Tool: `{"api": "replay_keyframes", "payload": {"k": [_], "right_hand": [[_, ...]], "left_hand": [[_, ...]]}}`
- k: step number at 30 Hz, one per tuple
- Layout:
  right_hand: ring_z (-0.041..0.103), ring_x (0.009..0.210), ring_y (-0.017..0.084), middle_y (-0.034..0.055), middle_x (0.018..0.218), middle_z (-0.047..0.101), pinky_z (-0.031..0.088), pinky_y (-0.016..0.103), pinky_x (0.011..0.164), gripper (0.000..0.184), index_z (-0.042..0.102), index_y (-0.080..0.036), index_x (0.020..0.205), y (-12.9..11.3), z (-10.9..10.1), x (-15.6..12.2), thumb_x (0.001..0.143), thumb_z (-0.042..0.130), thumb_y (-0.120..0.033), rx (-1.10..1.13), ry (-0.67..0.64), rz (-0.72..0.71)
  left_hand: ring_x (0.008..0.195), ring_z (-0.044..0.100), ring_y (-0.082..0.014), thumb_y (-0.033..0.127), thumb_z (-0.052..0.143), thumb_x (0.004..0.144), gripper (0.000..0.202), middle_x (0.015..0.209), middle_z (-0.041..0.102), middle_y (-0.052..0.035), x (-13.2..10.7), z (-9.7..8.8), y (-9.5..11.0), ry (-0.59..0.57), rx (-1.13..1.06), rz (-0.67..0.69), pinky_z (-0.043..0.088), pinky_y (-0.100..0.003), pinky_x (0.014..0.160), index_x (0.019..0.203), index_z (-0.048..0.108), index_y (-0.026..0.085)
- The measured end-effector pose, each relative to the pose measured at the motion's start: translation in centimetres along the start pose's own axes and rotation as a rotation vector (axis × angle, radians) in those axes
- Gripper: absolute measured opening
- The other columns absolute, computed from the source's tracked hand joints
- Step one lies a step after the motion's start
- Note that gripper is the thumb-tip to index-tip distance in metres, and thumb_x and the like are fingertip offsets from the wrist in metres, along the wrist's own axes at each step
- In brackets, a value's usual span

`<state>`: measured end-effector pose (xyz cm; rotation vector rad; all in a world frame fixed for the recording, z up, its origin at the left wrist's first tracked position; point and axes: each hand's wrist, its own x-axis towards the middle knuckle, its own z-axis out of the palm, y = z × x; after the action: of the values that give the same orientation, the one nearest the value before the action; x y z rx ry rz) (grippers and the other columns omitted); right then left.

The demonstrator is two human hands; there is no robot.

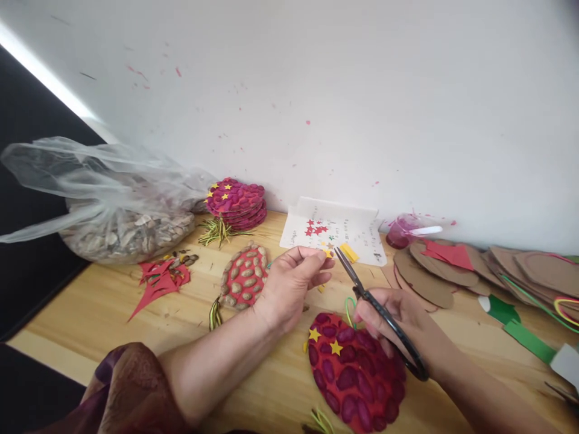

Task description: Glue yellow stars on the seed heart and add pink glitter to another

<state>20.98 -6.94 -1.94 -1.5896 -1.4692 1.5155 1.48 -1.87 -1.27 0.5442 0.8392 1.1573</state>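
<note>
Wooden table (pixel 194 313) against a paint-flecked white wall (pixel 289 72), craft stuff spread across it. Yellow paper bit (pixel 329 254) is mid-scene, held above the tabletop, pinched between thumb and finger of the left hand (pixel 289 280). Right hand (pixel 414 314) is wrapped round black scissors (pixel 384 314), tips just beside the bit; can't tell if they touch it. Fingertips hide part of the bit, so can't call its shape finished. Near side of the hands: purple-studded disc (pixel 348 377) with two yellow stars (pixel 336 348) showing, far right part behind the hand. Progress, my read: that disc is partly decorated; purple stack (pixel 237 211), far left, looks further along, top disc has several stars; brown-studded disc (pixel 246 274), left of the hands, shows neither purple nor stars, so more left there. Far side: white sheet (pixel 364 223) carrying cut red stars (pixel 316 228) and a yellow strip (pixel 349 252). Left: red scraps (pixel 165 282), tied clear bag (pixel 113 205). Right: purple-stained cup (pixel 398 234), cardboard pieces (pixel 429 284), green paper (pixel 529 341).
</note>
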Motion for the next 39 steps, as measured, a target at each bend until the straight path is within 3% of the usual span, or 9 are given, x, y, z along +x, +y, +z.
{"api": "replay_keyframes", "payload": {"k": [5, 13, 24, 39], "right_hand": [[0.037, 0.047, 0.008, -0.0065, 0.055, 0.039, 0.025, 0.023, 0.044, 0.053, 0.043, -0.021, 0.063, -0.7, 0.8, -0.4, 0.079, 0.072, -0.063, -0.053, 0.028, -0.047], [0.031, 0.052, 0.008, -0.0064, 0.059, 0.036, 0.026, 0.022, 0.046, 0.047, 0.044, -0.021, 0.064, 0.0, 1.3, -0.2, 0.079, 0.075, -0.053, -0.041, 0.057, -0.021], [0.030, 0.052, 0.008, -0.0060, 0.057, 0.036, 0.024, 0.023, 0.045, 0.050, 0.043, -0.022, 0.061, 0.0, 1.5, -0.2, 0.072, 0.079, -0.055, 0.040, 0.055, 0.028], [0.031, 0.054, 0.009, -0.0060, 0.057, 0.039, 0.026, 0.024, 0.049, 0.052, 0.050, -0.020, 0.060, -0.2, 1.7, -0.1, 0.067, 0.082, -0.060, 0.070, 0.059, 0.042]], "left_hand": [[0.080, 0.070, -0.0126, 0.031, 0.096, 0.061, 0.035, 0.079, 0.072, -0.0026, 0.0, 0.0, -0.2, 0.010, -0.091, -0.003, 0.056, -0.022, 0.072, 0.074, 0.069, 0.013], [0.071, 0.069, -0.0108, 0.032, 0.097, 0.060, 0.037, 0.075, 0.073, -0.0031, -0.2, 0.3, -0.2, 0.007, -0.104, -0.008, 0.057, -0.022, 0.071, 0.072, 0.068, 0.012], [0.074, 0.067, -0.0113, 0.031, 0.094, 0.063, 0.034, 0.076, 0.071, -0.0022, -0.3, 0.3, -0.4, 0.006, -0.100, 0.027, 0.058, -0.026, 0.078, 0.072, 0.068, 0.012], [0.072, 0.067, -0.0103, 0.030, 0.095, 0.061, 0.034, 0.074, 0.071, -0.0016, -0.3, 0.4, -0.4, 0.010, -0.110, 0.026, 0.058, -0.024, 0.076, 0.071, 0.067, 0.012]]}}
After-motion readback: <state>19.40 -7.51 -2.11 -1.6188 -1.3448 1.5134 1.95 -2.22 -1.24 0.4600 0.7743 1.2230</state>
